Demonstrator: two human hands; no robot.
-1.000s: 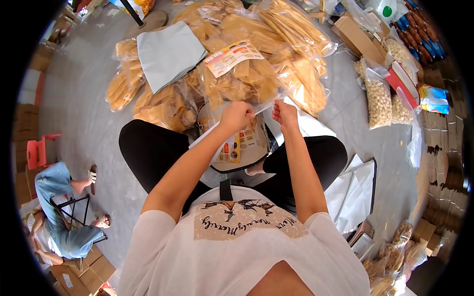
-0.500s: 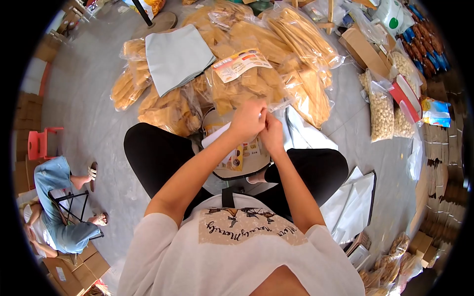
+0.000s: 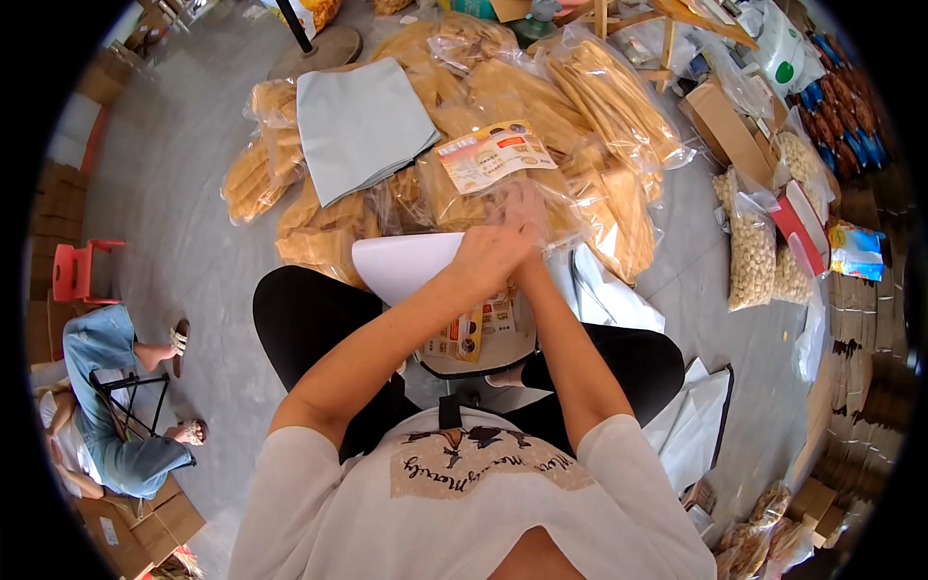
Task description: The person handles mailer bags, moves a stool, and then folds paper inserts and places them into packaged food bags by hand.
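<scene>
Labelled clear bag of yellow sheets (image 3: 454,209), on bagged pile (image 3: 522,92), far centre; right hand (image 3: 523,207) at its near end, fingers seemingly extended, grip unclear; left hand (image 3: 490,252) adjacent, fingers hidden, hold cannot be told; risk: slick film slipping under uneven pressure.

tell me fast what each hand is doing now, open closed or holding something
Left hand: cannot tell; its fingers are mostly hidden.
Right hand: blurred, over the labelled clear plastic bag; grip cannot be told.
</scene>
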